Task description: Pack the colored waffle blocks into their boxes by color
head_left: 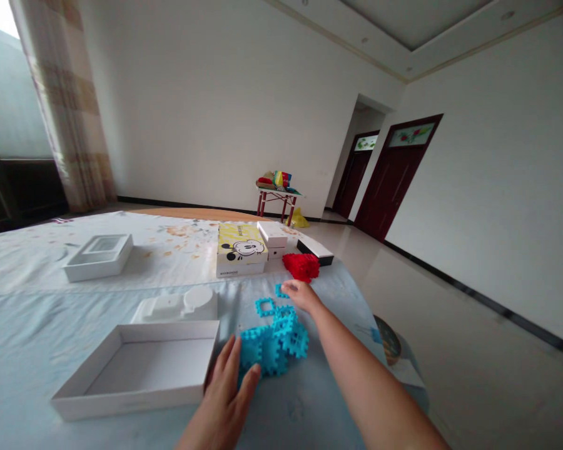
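Observation:
Bright blue interlocking square tiles with notched edges [272,347] lie in a joined, uneven cluster on the cloth. Beside that cluster's near left side rests my left hand [228,390], thumb apart from the fingers and nothing visibly gripped. Farther out, my right hand [301,295] pinches a small blue notched tile [279,290] between thumb and fingers. A loose blue square frame piece [265,306] lies between the cluster and my right hand. Just beyond my right hand sits a heap of red notched pieces [301,266].
An open white box tray [136,400] stands left of my left hand, with a white moulded insert [176,306] behind it. Farther back are another white tray [101,270], a yellow cartoon box [241,250], a white box [273,235] and a black-and-white box [315,251]. The table edge runs along the right.

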Motion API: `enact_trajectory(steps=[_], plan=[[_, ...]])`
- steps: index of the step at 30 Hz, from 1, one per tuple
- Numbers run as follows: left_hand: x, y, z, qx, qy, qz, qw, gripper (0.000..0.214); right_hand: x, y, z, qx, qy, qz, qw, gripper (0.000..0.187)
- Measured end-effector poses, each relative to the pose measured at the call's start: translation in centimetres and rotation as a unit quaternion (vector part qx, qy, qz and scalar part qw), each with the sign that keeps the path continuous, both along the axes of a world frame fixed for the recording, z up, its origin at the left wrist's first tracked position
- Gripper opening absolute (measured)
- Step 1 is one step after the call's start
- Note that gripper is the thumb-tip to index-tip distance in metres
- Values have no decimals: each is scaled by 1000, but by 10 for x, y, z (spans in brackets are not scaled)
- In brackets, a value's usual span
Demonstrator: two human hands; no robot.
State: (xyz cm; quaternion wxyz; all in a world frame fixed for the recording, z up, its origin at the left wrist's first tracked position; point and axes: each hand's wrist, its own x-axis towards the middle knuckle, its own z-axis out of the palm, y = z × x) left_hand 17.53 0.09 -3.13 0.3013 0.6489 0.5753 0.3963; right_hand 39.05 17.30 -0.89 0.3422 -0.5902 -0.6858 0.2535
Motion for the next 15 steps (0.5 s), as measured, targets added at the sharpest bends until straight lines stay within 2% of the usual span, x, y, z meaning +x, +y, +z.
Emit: enact_trajectory(steps=[3,6,11,13,15], plan=[[-10,-8,2,-7,21,-26,999,64,-8,8,-6,-2,-28,4,1000,32],[-13,-14,4,-14,28,-61,998,62,-17,8,-7,-3,-45,40,998,28],[-4,-18,-5,44,-19,3,999,54,-24,-3,0,-20,-39,150,988,32],[-4,-18,-8,53,-27,-2,998,53,-23,-7,3,-21,-23,166,986,37],[-9,-18,-7,55,-16,-22,998,54,-20,-10,6,-7,-3,151,989,40]])
